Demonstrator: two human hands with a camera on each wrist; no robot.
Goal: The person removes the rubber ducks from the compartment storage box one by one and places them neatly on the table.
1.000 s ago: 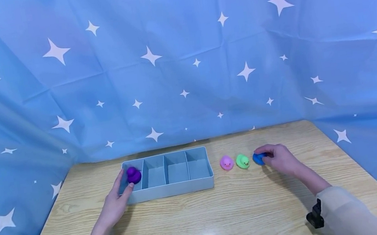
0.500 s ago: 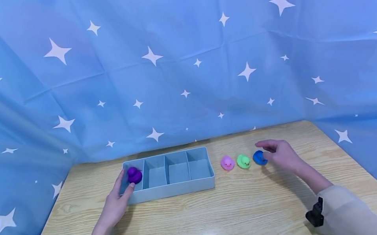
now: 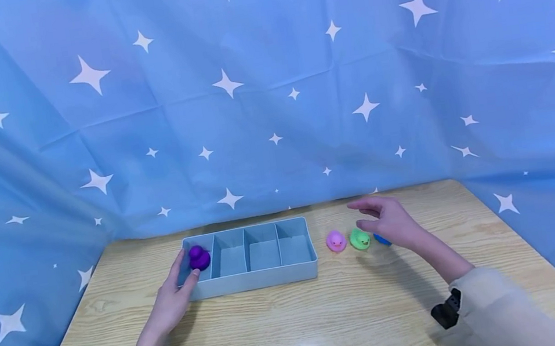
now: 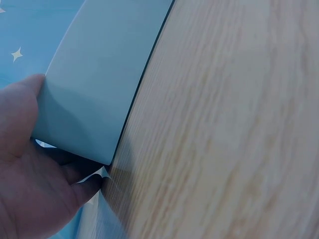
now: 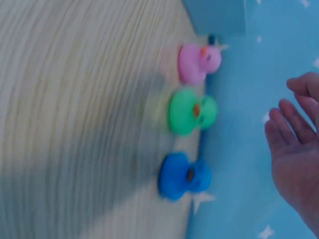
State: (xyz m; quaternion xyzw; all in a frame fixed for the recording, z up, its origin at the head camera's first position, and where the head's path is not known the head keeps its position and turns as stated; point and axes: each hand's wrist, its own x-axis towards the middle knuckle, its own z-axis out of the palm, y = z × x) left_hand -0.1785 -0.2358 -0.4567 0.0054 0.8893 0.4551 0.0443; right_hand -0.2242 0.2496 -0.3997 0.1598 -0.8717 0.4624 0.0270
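Note:
My left hand [image 3: 170, 301] holds the left end of a blue-grey divided box [image 3: 255, 281], thumb on the near rim and fingers round the end wall. In the left wrist view, the thumb [image 4: 22, 107] lies at the rim of the box's side. A purple rubber duck [image 3: 199, 258] sits in the leftmost compartment. My right hand [image 3: 392, 223] is raised with nothing in it, fingers extended, above the green duck [image 3: 359, 240] and blue duck [image 3: 382, 240]. To their left stands a pink duck [image 3: 336, 242]. The right wrist view shows all three ducks in a row, apart from the hand [image 5: 299, 149].
The other compartments [image 3: 263, 255] of the box hold nothing. A wooden table [image 3: 256, 333] lies under everything, and a blue star-printed cloth [image 3: 277, 167] hangs behind and at both sides.
My right hand has let go of the blue duck, risen and moved left over the green one. The ducks stay put on the table, and the left hand keeps its place on the box.

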